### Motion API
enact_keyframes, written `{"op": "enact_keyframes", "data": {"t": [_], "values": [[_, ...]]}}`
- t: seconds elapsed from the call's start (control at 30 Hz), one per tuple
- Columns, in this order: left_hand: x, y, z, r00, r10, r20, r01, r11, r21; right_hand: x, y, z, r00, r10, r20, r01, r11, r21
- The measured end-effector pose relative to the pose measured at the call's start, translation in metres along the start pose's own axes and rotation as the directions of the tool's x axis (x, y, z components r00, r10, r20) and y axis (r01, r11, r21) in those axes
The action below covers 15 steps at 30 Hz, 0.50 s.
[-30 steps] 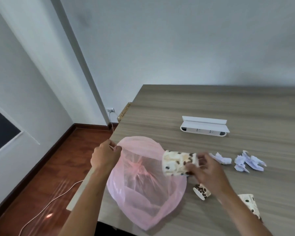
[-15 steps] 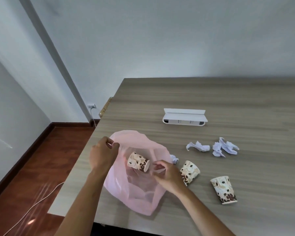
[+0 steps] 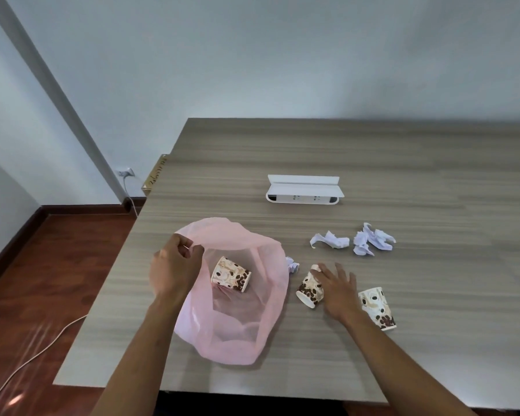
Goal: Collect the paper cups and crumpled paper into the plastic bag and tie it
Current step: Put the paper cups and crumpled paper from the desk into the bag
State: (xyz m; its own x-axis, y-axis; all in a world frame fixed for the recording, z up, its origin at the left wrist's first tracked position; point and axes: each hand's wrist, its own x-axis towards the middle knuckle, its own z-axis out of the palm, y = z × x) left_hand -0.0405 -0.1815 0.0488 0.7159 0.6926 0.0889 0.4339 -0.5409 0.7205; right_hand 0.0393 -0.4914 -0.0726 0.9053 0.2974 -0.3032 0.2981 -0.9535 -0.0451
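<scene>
A pink plastic bag (image 3: 270, 307) lies open on the table's near left. My left hand (image 3: 174, 268) pinches its rim and holds the mouth up. One coffee-bean paper cup (image 3: 230, 274) lies on its side inside the bag. My right hand (image 3: 336, 288), fingers spread, rests over a second cup (image 3: 308, 291) lying on its side right of the bag. A third cup (image 3: 377, 307) lies just right of that hand. A small crumpled paper (image 3: 292, 264) sits at the bag's right edge. Two more crumpled papers (image 3: 330, 240) (image 3: 371, 243) lie farther back.
A white power strip box (image 3: 303, 190) sits mid-table behind the papers. The wooden table (image 3: 433, 325) ends at its left edge near the bag, with red wood floor and a white cable (image 3: 27, 358) below. A wall socket (image 3: 125, 173) is at the back left.
My right hand dropped a cup into the bag, drew back out and moved right onto the second cup. My left hand kept hold of the bag rim.
</scene>
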Motion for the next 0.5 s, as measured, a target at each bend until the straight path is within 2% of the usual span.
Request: {"op": "enact_keyframes", "data": {"t": [0.17,0.27,0.33,0.43,0.5], "values": [[0.003,0.005,0.001,0.999,0.032,0.025,-0.031,0.999,-0.026,0.006,0.002,0.006,0.992,-0.02,-0.122,0.017,0.999,-0.03],[0.008,0.009,0.0,1.0,0.024,0.02,-0.023,0.999,-0.037,0.003,0.005,0.016,0.98,0.01,-0.197,-0.008,1.0,0.011],[0.011,0.009,-0.001,1.0,0.018,0.014,-0.018,0.999,-0.043,-0.004,0.01,0.021,0.979,0.024,-0.204,-0.01,0.997,0.071],[0.013,0.009,0.0,1.0,0.016,0.009,-0.016,0.998,-0.053,-0.014,0.017,0.027,0.992,0.017,-0.126,-0.002,0.993,0.12],[0.014,0.01,0.002,1.0,0.012,0.009,-0.012,0.998,-0.062,-0.02,0.02,0.029,0.994,0.045,-0.103,-0.018,0.966,0.257]]}}
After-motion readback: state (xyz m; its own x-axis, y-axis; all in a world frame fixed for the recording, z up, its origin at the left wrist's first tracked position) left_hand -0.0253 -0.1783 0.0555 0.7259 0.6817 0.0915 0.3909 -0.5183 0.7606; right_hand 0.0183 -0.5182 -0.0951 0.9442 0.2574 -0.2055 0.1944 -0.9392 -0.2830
